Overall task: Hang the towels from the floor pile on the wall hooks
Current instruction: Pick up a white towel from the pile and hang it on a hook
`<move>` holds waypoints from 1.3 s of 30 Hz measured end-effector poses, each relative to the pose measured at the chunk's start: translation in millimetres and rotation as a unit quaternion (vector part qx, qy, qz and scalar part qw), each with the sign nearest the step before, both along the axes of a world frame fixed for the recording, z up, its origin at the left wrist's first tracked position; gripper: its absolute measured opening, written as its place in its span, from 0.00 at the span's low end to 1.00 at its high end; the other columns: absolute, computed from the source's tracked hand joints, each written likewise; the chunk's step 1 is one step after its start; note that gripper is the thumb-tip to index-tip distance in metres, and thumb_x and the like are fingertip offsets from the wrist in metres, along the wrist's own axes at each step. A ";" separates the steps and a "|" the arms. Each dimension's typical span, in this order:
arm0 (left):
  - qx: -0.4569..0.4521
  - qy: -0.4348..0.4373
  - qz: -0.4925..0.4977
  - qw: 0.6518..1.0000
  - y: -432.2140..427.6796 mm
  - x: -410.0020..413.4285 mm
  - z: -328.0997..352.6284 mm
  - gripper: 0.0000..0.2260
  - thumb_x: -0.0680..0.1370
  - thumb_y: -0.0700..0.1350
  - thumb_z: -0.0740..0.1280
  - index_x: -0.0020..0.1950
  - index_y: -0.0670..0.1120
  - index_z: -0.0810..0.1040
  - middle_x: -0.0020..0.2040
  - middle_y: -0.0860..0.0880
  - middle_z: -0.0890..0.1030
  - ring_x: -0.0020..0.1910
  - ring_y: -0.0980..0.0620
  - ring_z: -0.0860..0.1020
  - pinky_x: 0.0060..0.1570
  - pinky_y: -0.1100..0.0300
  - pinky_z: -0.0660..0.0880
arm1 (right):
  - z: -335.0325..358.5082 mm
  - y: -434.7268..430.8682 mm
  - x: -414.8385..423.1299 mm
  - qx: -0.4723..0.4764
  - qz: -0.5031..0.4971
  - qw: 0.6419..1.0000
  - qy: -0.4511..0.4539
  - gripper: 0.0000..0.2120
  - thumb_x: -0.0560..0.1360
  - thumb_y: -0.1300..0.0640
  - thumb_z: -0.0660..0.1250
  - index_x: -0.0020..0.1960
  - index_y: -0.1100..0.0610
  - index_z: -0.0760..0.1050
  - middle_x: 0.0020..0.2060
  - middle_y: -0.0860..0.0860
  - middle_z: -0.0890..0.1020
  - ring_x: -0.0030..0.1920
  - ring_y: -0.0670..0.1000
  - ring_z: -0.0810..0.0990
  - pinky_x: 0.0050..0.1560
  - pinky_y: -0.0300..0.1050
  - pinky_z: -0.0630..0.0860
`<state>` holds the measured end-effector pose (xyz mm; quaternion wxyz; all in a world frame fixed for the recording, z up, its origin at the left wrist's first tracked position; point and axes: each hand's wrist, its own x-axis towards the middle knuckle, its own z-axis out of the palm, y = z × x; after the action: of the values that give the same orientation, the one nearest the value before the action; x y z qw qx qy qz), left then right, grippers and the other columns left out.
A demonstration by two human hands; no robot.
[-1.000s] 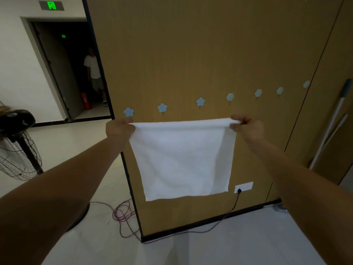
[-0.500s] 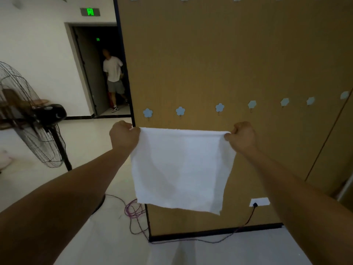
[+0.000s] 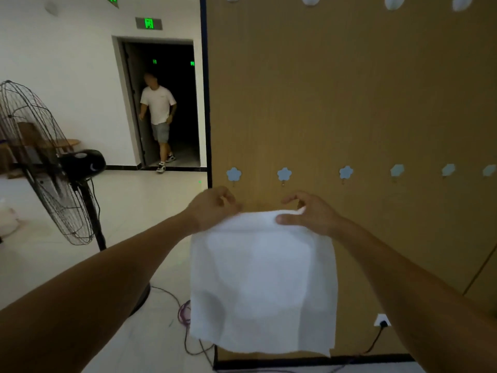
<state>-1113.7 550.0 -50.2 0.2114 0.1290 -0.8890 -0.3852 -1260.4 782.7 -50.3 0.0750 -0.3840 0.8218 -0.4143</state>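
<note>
Just below the row of flower-shaped hooks [image 3: 284, 174] on the wooden wall [image 3: 322, 103], a white towel [image 3: 263, 286] hangs flat, its face towards the camera. Its gathered top edge runs level and its free edge points at the floor. The left hand [image 3: 212, 208] pinches the top left corner in its grip. The right hand [image 3: 309, 214] pinches the top right, thumb in front.

Towel [image 3: 263, 281] hangs in front of the wall panel [image 3: 349, 103], top edge held between the hands: left hand [image 3: 212, 208] at its left end, right hand [image 3: 309, 214] at its right. Row of hooks [image 3: 284, 174] on the panel just above the hands (leftmost hook over the left hand). Socket [image 3: 382, 320] low on the panel, right of the towel. Fan [image 3: 40, 157] stands on the floor [image 3: 134, 211] far left. Cable [image 3: 185, 310] lies between fan base and panel. Doorway [image 3: 177, 76] left of the panel, a person [image 3: 158, 117] in it.
</note>
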 end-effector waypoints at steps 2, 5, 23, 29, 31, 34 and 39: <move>-0.117 -0.113 -0.073 0.984 -22.3 -10.3 -4.3 0.23 0.60 0.70 0.69 0.46 0.56 0.80 0.43 0.57 0.81 0.41 0.58 0.78 0.41 0.62 0.74 | -5.9 -24.4 -9.4 0.030 0.009 0.999 0.016 0.22 0.63 0.41 0.78 0.47 0.56 0.81 0.40 0.44 0.79 0.41 0.45 0.77 0.42 0.40 0.70; -0.147 -0.153 -0.109 0.971 -56.8 -28.7 -12.1 0.23 0.66 0.65 0.72 0.39 0.44 0.81 0.31 0.55 0.76 0.30 0.58 0.73 0.34 0.64 0.69 | -13.6 -57.0 -20.9 -0.008 -0.003 1.000 -0.012 0.22 0.70 0.47 0.75 0.42 0.68 0.77 0.35 0.52 0.75 0.37 0.49 0.73 0.40 0.44 0.68; -0.246 0.035 0.097 0.964 -141.5 -129.0 -52.7 0.15 0.82 0.55 0.54 0.52 0.49 0.77 0.43 0.50 0.81 0.37 0.51 0.76 0.38 0.60 0.68 | -41.7 -191.1 -94.1 0.000 -0.105 0.990 0.093 0.12 0.76 0.45 0.67 0.36 0.47 0.75 0.32 0.42 0.79 0.37 0.44 0.77 0.36 0.41 0.70; -0.217 0.025 0.194 0.956 -145.9 -165.3 -59.6 0.17 0.82 0.56 0.53 0.51 0.48 0.77 0.39 0.50 0.79 0.35 0.51 0.75 0.37 0.59 0.70 | -49.5 -232.1 -120.5 -0.017 -0.185 0.976 0.110 0.14 0.77 0.45 0.63 0.39 0.52 0.79 0.32 0.47 0.81 0.32 0.44 0.74 0.30 0.37 0.66; -0.204 0.016 0.217 0.955 -144.5 -170.6 -65.3 0.17 0.81 0.56 0.53 0.50 0.48 0.76 0.37 0.52 0.76 0.35 0.50 0.74 0.36 0.59 0.69 | -56.3 -237.3 -125.6 -0.016 -0.190 0.975 0.114 0.17 0.78 0.45 0.61 0.39 0.54 0.80 0.32 0.49 0.81 0.33 0.48 0.77 0.30 0.39 0.67; -0.179 -0.015 0.236 0.955 -142.7 -175.1 -77.0 0.16 0.80 0.58 0.56 0.46 0.50 0.76 0.35 0.53 0.74 0.34 0.50 0.73 0.35 0.59 0.66 | -69.3 -235.8 -130.5 0.002 -0.188 0.978 0.091 0.17 0.77 0.44 0.63 0.38 0.55 0.80 0.30 0.50 0.81 0.33 0.51 0.79 0.32 0.42 0.69; 0.009 -0.047 0.230 0.972 -141.7 -176.8 -96.1 0.17 0.75 0.59 0.64 0.31 0.50 0.74 0.28 0.55 0.74 0.30 0.54 0.73 0.28 0.63 0.64 | -80.7 -234.2 -127.5 -0.033 -0.195 0.980 -0.011 0.15 0.73 0.43 0.69 0.36 0.54 0.79 0.30 0.48 0.81 0.33 0.47 0.78 0.30 0.40 0.69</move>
<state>-1290.5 408.3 -146.3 0.2508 0.3497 -0.8410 -0.3280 -1387.8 548.5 -131.1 -0.0113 -0.2143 0.8658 -0.4520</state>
